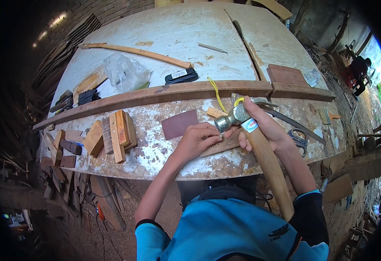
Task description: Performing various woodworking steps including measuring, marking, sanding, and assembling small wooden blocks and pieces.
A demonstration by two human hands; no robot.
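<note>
Head view only: left hand (195, 140) pinches a small nail (220, 137) upright on a thin wood strip (219, 147) at the workbench (155, 143) near edge. Right hand (264, 126) is wrapped tight round the hammer (260, 152), whose head sits just right of the nail, handle running down-right toward the body. Brown sandpaper sheet (179, 123) lies left of the strip, wood blocks (114, 135) farther left, scissors (299, 139) right. Fingers crowd the nail.

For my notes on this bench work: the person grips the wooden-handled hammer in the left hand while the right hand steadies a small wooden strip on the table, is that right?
The hands are swapped. In the head view, the right hand grips the hammer, and the left hand steadies the small wooden strip on the table.
</note>
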